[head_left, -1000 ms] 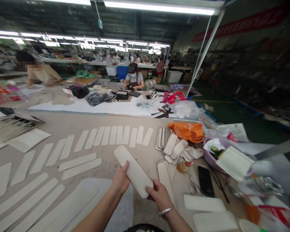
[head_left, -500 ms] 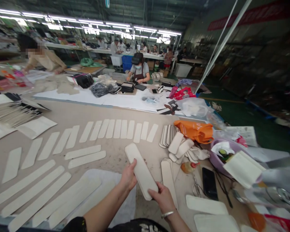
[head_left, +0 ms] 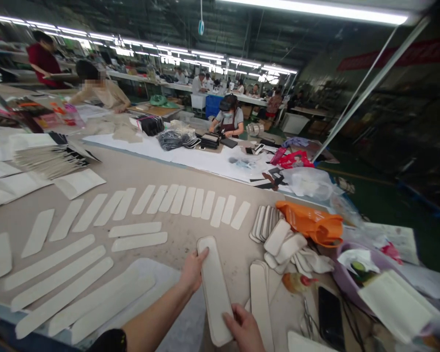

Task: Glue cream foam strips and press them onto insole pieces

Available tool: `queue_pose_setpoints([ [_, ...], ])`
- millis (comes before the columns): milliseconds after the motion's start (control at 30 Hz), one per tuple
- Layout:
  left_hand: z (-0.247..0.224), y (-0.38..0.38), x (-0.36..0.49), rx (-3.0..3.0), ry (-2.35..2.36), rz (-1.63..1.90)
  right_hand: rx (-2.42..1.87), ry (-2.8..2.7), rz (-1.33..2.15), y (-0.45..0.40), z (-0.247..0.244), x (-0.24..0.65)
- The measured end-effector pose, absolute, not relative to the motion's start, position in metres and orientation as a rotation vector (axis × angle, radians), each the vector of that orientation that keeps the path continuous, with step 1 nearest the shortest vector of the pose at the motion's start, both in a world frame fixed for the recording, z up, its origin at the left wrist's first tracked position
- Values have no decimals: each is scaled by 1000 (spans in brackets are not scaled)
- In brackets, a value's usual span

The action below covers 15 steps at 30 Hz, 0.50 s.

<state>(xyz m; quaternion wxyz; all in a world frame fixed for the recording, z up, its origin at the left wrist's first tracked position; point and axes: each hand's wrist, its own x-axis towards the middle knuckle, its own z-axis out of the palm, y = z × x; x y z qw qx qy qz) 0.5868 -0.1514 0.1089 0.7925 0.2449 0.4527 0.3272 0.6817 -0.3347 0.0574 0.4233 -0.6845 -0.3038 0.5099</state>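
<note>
A long off-white panel with rounded corners (head_left: 215, 291) is held up between my two hands over the table. My left hand (head_left: 192, 269) grips its upper left edge, thumb on the face. At the lower right edge, my right hand (head_left: 245, 326) pinches it between thumb and fingers. Similar loose strips (head_left: 196, 201) lie in a curved row beyond it, and longer strips (head_left: 62, 278) are spread to the left. Just right of the held panel lies a small stack of long strips (head_left: 260, 298). More pieces are heaped in a pile (head_left: 278, 237) behind that stack.
An orange bag (head_left: 310, 222) and a purple basin (head_left: 342, 274) stand at the right. Near them lie a small bottle with a red tip (head_left: 297, 282), scissors (head_left: 308, 315) and a black phone (head_left: 330, 315). Across the table, a co-worker (head_left: 229, 117) handles dark items.
My view has shifted left and tilted, so the scene sits further right. The panel is now more upright and lower in view, still in both hands.
</note>
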Motion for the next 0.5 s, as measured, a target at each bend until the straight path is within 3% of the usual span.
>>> queue_pose_setpoints([
  [300,83,-135,589,391,1049,488,-1472,-656,1437,-334,54,675],
  [500,75,-116,581,533,1004,383,-1837,-559,976,-324,62,733],
])
